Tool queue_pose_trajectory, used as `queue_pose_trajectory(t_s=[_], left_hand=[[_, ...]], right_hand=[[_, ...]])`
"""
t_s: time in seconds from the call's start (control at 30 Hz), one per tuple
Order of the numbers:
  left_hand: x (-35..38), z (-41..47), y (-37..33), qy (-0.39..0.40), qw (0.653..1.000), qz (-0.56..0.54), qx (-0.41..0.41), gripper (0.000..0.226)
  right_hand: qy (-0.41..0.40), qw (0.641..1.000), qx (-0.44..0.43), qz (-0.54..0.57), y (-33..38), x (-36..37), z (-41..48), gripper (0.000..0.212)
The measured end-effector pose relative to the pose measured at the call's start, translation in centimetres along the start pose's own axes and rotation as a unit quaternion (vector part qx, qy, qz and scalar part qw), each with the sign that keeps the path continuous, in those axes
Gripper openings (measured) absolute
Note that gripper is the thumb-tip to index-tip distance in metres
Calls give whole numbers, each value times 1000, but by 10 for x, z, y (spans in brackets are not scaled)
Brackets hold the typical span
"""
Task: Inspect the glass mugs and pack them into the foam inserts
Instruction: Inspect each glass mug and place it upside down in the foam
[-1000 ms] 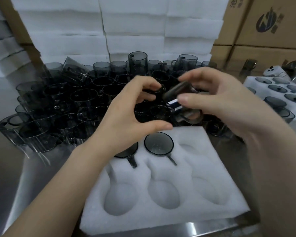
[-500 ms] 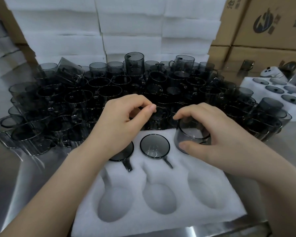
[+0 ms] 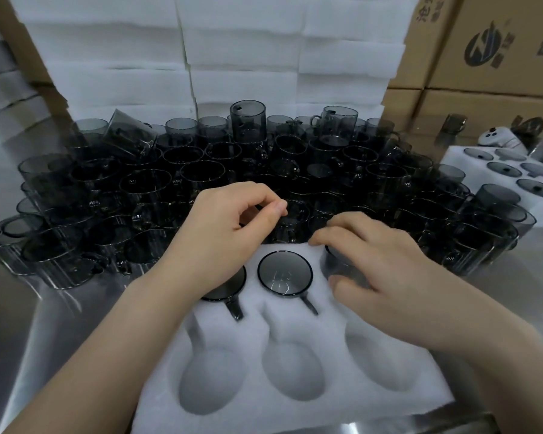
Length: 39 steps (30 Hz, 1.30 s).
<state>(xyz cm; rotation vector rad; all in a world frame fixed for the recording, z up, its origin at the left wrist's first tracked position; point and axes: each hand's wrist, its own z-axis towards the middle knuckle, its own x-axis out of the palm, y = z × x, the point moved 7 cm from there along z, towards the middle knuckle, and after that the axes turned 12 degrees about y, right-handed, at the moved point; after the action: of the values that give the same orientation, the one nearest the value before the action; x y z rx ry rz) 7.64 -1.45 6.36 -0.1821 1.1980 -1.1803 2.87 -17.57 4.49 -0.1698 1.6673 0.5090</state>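
Right hand [image 3: 386, 277] gripping a glass mug [image 3: 339, 264], sat in the far-right pocket of the foam insert [image 3: 295, 339] on my feed, left hand [image 3: 220, 245] curled up, thumb to fingertip, over the far-left packed mug [image 3: 229, 289]

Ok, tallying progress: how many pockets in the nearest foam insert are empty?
3, all in the near row: left pocket, middle pocket, right pocket. The far row's three hold glass mugs; the right hand grips one.

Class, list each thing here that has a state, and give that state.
Right hand, grips the third mug at the back right cavity, not yet flush.
Left hand, fingers curled, nothing seen held.
Middle mug, seated in the foam insert.
Left mug, seated, partly hidden.
Front cavities, all three empty.
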Motion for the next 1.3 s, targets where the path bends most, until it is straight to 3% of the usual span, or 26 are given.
queue_pose_trajectory(t_s=[0.4,0.8,1.07,1.3], left_hand=[[3,1,1,16,1000,5,-7,21],[4,1,1,22,1000,5,-11,24],[3,1,2,19,1000,-7,-15,21],[3,1,4,26,1000,1,-15,24]], right_hand=[[72,992,-38,-96,-1,10,1,68],[68,989,-118,-59,-12,13,2,61],[-2,971,-199,129,-18,-1,1,35],[42,948,-192,250,-20,-11,6,33]])
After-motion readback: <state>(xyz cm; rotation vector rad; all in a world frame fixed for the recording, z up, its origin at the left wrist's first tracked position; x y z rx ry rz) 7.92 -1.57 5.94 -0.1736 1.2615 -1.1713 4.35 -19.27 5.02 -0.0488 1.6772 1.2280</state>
